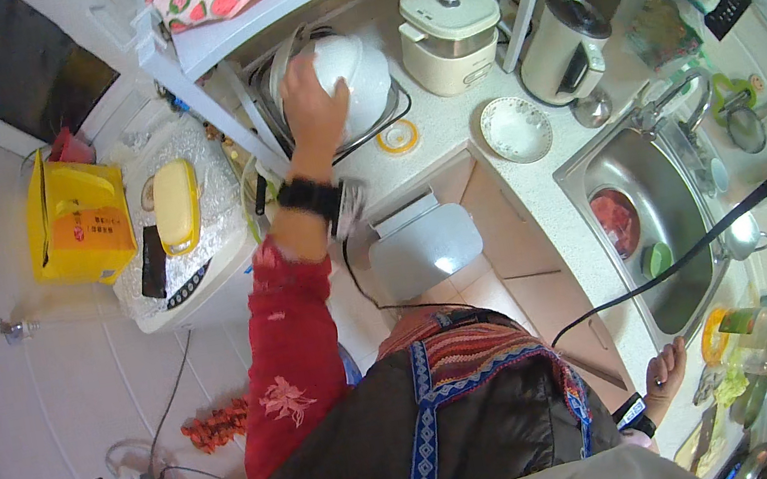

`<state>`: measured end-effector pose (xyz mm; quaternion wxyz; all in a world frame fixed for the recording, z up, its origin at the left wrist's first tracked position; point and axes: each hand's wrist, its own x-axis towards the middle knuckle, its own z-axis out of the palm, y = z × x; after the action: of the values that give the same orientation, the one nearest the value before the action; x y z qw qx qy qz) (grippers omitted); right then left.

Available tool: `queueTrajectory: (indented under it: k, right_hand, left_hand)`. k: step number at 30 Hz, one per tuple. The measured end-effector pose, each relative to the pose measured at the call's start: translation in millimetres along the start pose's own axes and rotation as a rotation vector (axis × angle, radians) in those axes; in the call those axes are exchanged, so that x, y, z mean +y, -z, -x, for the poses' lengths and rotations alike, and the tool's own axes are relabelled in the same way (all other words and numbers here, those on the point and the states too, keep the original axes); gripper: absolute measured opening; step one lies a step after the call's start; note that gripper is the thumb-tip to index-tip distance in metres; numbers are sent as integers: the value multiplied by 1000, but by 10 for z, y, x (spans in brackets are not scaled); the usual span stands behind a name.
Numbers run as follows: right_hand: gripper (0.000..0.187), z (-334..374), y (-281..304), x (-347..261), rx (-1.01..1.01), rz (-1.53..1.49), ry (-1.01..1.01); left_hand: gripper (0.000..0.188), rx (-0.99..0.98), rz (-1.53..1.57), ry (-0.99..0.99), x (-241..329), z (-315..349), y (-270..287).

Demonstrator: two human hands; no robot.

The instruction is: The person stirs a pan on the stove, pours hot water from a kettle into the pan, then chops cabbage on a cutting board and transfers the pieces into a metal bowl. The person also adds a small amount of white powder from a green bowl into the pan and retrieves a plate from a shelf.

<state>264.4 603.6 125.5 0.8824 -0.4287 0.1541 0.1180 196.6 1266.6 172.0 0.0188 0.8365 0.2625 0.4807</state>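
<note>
My left hand [316,107], in a red sleeve with a band at the wrist, reaches to the far counter. Its fingers close on a white bowl [365,86] in the wire dish rack [400,113]; part of the bowl is behind the hand, and slight blur hides the exact grip. My right hand [667,373] rests by the near corner of the steel sink [682,296], fingers loosely apart and holding nothing I can see. Inside the sink are a red piece [615,223], perhaps meat in a bowl, and a green item [656,260].
A cream cooker [451,35], a kettle [564,47] and a patterned plate [516,129] stand on the far counter. A grey shelf [267,30] spans over the rack. An open bin lid [426,248] lies below. A black cable [690,251] crosses the sink.
</note>
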Motion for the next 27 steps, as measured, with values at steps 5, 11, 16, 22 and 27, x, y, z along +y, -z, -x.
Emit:
queueTrajectory:
  k: [5, 11, 16, 22, 27]
  right_hand:
    - [12, -33, 12, 102, -34, -37, -6]
    - [11, 22, -37, 222, -26, -17, -5]
    - [17, 52, -53, 258, 18, 78, -14]
    - [18, 95, -94, 280, 9, 10, -6]
    - [14, 148, -147, 282, 126, 2, 7]
  left_hand:
    - [42, -100, -469, 359, -510, -360, -592]
    - [61, -353, -603, -27, -362, -341, -913]
    - [74, -755, -669, 209, -223, -418, -997]
    - [75, -738, -701, 402, -134, -461, -1204]
    - [57, -751, -718, 543, -320, -651, -1338]
